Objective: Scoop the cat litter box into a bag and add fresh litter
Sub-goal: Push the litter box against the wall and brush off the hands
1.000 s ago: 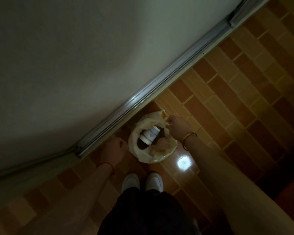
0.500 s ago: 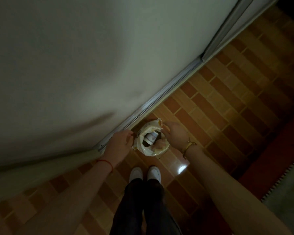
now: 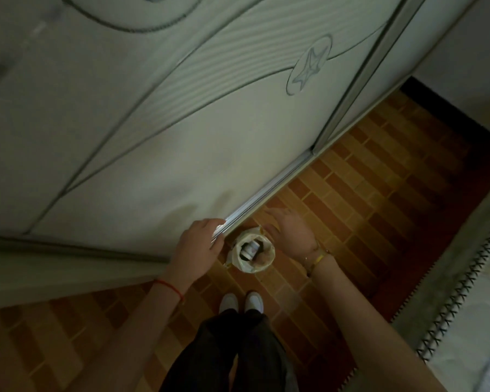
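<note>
The room is dim, with an orange and brown brick-pattern tile floor [image 3: 365, 199] and a big pale sliding cupboard door with carved curvy lines and a star [image 3: 210, 123] on the far left. A small white plastic bag [image 3: 237, 260] stands open on the floor, close to the bottom of the door and just beyond the white shoes [image 3: 241, 301]. Inside it are a little round tin with a label [image 3: 249, 250] and a brownish lump. No litter box shows here.

The left hand [image 3: 198, 244] lies on the door's shiny metal edge [image 3: 266, 193] with its fingers bent over it. I cannot tell if it really grips. The right hand [image 3: 290, 230] is spread wide and holds nothing, up over the floor just right of the bag.

I think the step now is sliding the door, maybe to get at the litter things. To do it well, push slowly along the track. The bag sits so near the door that a bump could tip it, so the free hand should steady it or move it aside first.
</note>
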Action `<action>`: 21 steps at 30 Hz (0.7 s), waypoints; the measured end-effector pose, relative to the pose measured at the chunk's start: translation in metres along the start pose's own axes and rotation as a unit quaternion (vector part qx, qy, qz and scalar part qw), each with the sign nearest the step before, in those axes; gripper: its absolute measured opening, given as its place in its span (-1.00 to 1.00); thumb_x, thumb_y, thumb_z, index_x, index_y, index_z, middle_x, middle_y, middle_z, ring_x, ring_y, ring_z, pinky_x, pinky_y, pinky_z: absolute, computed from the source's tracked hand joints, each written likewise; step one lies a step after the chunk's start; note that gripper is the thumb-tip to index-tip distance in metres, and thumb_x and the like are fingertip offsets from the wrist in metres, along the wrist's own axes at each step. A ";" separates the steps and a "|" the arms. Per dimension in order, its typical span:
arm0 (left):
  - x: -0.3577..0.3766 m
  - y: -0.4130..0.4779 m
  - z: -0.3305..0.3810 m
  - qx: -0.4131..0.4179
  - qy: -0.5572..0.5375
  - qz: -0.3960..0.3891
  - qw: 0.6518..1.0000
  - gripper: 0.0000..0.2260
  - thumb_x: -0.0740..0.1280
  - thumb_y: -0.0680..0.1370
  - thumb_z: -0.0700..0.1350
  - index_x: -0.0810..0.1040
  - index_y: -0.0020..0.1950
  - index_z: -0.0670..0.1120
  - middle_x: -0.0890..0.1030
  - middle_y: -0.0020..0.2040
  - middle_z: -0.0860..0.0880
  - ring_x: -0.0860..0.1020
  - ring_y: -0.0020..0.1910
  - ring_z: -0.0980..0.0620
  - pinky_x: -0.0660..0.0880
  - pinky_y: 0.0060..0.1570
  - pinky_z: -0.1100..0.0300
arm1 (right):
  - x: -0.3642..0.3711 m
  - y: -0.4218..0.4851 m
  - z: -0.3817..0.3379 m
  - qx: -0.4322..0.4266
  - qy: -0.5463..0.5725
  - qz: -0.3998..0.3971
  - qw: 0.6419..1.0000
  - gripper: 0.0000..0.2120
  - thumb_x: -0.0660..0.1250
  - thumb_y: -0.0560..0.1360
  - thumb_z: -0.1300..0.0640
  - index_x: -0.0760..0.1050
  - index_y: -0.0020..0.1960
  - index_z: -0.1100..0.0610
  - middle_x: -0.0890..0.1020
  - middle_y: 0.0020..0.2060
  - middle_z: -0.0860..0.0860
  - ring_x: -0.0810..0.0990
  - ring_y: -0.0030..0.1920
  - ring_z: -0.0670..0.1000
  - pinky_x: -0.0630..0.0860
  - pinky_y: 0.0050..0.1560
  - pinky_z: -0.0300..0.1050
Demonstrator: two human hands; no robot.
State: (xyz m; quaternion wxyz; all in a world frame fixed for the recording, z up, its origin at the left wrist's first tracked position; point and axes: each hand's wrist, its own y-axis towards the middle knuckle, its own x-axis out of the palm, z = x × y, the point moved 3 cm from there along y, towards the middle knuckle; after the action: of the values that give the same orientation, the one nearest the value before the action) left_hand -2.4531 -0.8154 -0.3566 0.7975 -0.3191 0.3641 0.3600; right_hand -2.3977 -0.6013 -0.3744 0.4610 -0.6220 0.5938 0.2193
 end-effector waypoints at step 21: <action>-0.119 -0.182 0.065 -0.084 -0.042 0.181 0.979 -0.67 0.18 0.61 0.00 0.52 0.33 -0.03 0.55 0.25 0.04 0.43 0.26 0.10 0.26 0.20 0.35 | -0.090 -0.100 -0.123 -0.209 -0.019 -0.030 0.977 -0.56 0.21 0.59 -0.08 0.42 0.38 0.11 0.53 0.29 0.04 0.40 0.34 0.09 0.36 0.32 0.00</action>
State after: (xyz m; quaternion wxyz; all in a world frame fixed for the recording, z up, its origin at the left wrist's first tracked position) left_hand -2.3403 -0.9035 -0.1814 0.7043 -0.2984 0.3506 0.5404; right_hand -2.3551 -0.6686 -0.2099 0.3382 -0.7176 0.5070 0.3371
